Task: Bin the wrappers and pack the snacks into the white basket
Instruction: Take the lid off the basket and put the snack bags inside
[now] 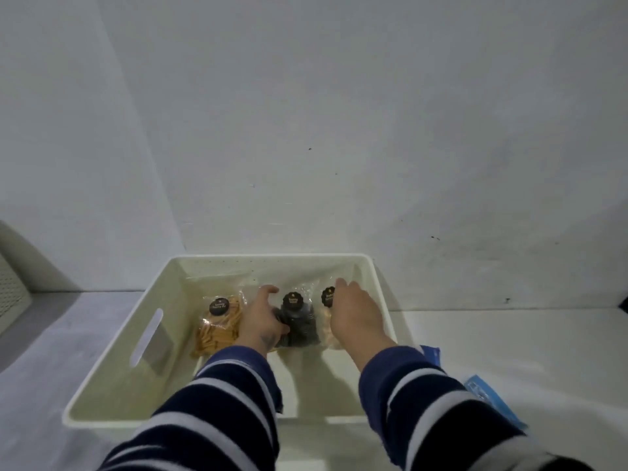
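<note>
Left hand (260,317) grips dark snack bag (300,326) inside white basket (112,379)

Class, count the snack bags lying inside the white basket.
3. Yellow stick bag at left, dark cookie bag in the middle, pale bag at right, partly under the right hand; others may be hidden.

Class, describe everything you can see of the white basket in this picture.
The white basket is a shallow, rectangular, plastic-looking tray with rounded corners and a slot handle in its left wall. It sits on a pale surface against the wall. Three clear snack bags with dark round labels lie along its far side. Both hands reach inside: the left hand touches the dark snack bag, the right hand is over the rightmost bag.
</note>
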Motion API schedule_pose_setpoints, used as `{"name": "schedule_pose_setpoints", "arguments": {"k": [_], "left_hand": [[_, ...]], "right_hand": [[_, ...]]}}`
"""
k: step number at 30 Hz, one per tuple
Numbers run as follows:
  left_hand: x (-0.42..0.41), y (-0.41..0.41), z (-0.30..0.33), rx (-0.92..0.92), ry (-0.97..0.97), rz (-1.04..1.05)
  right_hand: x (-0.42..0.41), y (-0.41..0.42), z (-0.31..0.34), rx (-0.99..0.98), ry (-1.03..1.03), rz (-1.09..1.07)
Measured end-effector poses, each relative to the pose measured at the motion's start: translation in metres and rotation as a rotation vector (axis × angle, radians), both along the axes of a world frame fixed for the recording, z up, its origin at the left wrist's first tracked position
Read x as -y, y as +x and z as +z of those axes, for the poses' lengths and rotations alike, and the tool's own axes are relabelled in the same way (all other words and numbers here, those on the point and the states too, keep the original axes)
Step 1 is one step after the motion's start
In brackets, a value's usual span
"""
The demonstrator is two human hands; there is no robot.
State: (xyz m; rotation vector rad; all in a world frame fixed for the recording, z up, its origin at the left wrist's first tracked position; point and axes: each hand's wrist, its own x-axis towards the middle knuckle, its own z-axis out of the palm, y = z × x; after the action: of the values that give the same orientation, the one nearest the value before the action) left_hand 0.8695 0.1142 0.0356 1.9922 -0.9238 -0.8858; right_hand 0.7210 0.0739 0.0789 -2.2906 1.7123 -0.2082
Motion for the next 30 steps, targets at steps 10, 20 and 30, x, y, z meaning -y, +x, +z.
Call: {"name": "schedule_pose_setpoints", "arguments": {"k": [10,20,30], "left_hand": [[0.033,0.001,-0.029,0.174,0.054,-0.082],[0.003,-0.007,0.033,0.239,0.185,-0.143],[-0.044,-0.11,0.121,0.396,0.091,-0.369]], "right_hand": [[0.025,0.012,-0.037,0.217,0.289,-0.194],[0.002,-0.006,0.019,0.218,0.251,-0.053],[-0.056,-0.126,0.094,0.237,0.103,0.088]]}}
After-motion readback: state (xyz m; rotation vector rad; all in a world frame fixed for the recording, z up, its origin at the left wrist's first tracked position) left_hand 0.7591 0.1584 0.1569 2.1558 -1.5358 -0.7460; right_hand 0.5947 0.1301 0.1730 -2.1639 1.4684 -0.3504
